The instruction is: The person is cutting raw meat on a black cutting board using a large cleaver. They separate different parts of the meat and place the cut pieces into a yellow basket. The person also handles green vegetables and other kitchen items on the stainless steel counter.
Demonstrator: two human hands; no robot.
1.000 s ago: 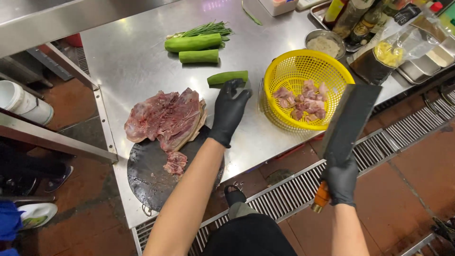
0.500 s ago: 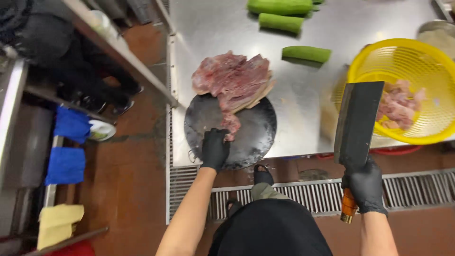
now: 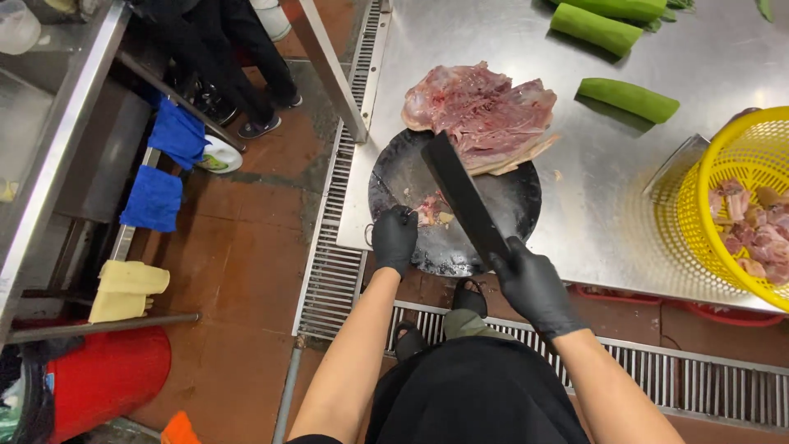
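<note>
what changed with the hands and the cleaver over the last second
The right hand swung the cleaver from upright beside the yellow basket down and left, so its blade now lies over the round black board. The left hand came back from the cut green gourd to the board's near edge, by the small meat scraps. The large meat slab stayed put.

Cleaver (image 3: 462, 196) gripped by gloved right hand (image 3: 532, 284), blade laid across round dark board (image 3: 509, 205). Left hand (image 3: 394, 238) rested at board's near-left edge, beside meat scraps (image 3: 433, 210). Raw meat slab (image 3: 481, 111) draped over far edge.
</note>
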